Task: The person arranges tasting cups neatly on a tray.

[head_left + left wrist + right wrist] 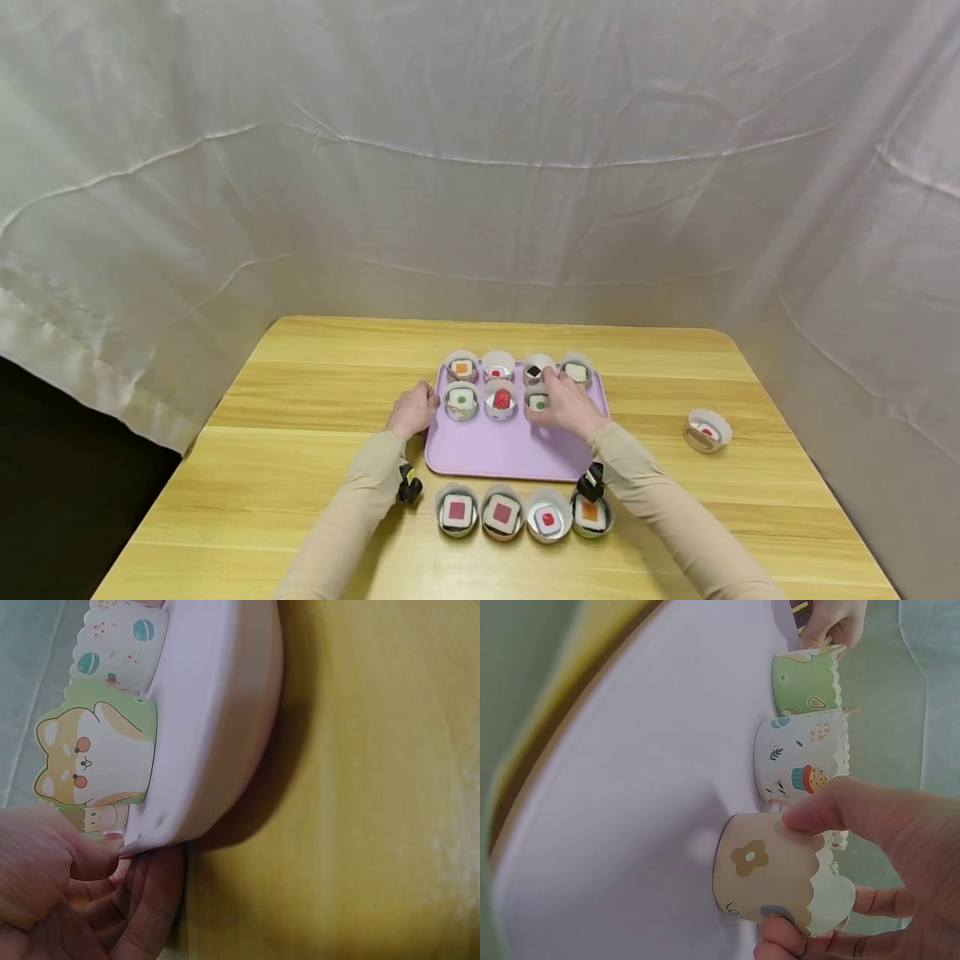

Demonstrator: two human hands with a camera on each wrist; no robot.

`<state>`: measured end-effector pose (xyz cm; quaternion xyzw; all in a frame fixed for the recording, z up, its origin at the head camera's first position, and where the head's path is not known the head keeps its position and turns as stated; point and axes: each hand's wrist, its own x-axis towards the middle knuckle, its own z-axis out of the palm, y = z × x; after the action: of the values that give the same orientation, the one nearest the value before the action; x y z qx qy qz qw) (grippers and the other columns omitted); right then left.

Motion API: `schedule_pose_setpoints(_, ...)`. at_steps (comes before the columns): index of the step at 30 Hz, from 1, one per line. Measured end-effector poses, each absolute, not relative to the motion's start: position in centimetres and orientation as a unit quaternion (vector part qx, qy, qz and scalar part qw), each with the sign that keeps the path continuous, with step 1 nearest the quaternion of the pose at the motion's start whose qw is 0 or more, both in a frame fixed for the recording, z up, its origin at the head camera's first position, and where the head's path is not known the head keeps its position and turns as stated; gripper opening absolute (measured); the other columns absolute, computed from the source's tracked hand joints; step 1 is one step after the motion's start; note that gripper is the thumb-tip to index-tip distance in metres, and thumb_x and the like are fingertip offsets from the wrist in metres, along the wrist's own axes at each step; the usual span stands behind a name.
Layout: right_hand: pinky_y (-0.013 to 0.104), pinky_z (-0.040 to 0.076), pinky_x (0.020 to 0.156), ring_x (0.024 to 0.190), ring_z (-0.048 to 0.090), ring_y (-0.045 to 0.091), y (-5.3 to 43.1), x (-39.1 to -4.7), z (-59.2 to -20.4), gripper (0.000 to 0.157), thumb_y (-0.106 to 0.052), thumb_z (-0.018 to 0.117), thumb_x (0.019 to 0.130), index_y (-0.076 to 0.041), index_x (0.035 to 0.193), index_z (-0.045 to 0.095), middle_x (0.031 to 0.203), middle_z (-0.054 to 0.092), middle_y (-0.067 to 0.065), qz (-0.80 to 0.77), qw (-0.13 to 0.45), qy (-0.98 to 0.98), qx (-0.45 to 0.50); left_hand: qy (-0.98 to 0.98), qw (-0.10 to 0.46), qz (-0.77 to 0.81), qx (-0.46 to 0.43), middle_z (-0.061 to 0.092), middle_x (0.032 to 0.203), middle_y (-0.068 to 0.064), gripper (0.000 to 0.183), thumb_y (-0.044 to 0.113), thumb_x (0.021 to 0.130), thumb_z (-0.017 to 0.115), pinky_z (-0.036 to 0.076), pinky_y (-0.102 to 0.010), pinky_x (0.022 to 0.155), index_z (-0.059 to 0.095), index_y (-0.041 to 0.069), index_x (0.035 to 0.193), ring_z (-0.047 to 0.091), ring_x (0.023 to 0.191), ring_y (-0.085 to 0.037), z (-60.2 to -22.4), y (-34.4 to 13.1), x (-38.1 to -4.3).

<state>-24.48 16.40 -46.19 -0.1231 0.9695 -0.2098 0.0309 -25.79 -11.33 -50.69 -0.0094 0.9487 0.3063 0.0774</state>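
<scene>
My left hand (412, 410) grips the left edge of the lilac tray (495, 454), thumb above the rim and fingers beneath it in the left wrist view. My right hand (572, 408) holds a tan paper baking cup (761, 870) with a flower print, thumb on one side and fingers on the other. The held cup stands low over the tray, at the right of its second row. Beside it are a white printed cup (791, 757) with a red topping and a green dog-print cup (124, 754) with a white square piece. The right fingers partly cover the held cup's contents.
A row of filled cups lines the tray's back edge, including an orange-topped one (462, 367). Several more, among them a pink-topped cup (456, 511), stand in front of the tray. A lone cup (707, 432) stands on the wooden table (300, 467) at right. Pale curtains surround the table.
</scene>
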Motion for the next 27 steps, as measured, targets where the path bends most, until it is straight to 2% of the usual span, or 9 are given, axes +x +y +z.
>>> schedule_pose_setpoints(10, 0.047, 0.054, 0.076, 0.084, 0.064, 0.032, 16.5, -24.5, -46.2, 0.045, -0.027, 0.079, 0.079, -0.004, 0.109, 0.054, 0.096, 0.064, 0.017, -0.213, 0.029, 0.969, -0.123, 0.95, 0.072, 0.303, -0.008, 0.06, 0.083, -0.011, 0.014, 0.019, 0.104, 0.051, 0.043, -0.03, 0.061, 0.055, 0.006, 0.099, 0.059, 0.075, -0.025, -50.6, -11.3, -25.8)
schedule_pose_setpoints(17, 0.051, 0.055, 0.083, 0.095, 0.065, 0.038, 16.7, -24.3, -46.3, 0.053, -0.028, 0.081, 0.078, -0.003, 0.116, 0.053, 0.106, 0.065, 0.022, -0.227, 0.039, 0.966, -0.117, 0.951, 0.072, 0.301, -0.009, 0.06, 0.083, -0.01, 0.014, 0.019, 0.104, 0.051, 0.043, -0.03, 0.062, 0.056, 0.006, 0.099, 0.059, 0.076, -0.024, -50.7, -11.2, -25.8)
schedule_pose_setpoints(23, 0.045, 0.054, 0.08, 0.096, 0.064, 0.033, 17.3, -24.1, -46.3, 0.059, -0.026, 0.084, 0.077, -0.004, 0.122, 0.055, 0.112, 0.065, 0.023, -0.256, 0.038, 0.958, -0.127, 0.952, 0.073, 0.298, -0.008, 0.059, 0.082, -0.01, 0.014, 0.019, 0.104, 0.051, 0.043, -0.03, 0.061, 0.055, 0.007, 0.098, 0.058, 0.075, -0.024, -50.7, -11.3, -25.8)
schedule_pose_setpoints(27, 0.051, 0.054, 0.091, 0.105, 0.064, 0.037, 17.7, -24.0, -46.4, 0.06, -0.026, 0.085, 0.078, -0.001, 0.124, 0.056, 0.116, 0.067, 0.024, -0.269, 0.031, 0.952, -0.14, 0.952, 0.075, 0.296, -0.007, 0.059, 0.082, -0.01, 0.015, 0.02, 0.104, 0.051, 0.043, -0.03, 0.061, 0.055, 0.007, 0.098, 0.058, 0.075, -0.024, -50.6, -11.3, -25.8)
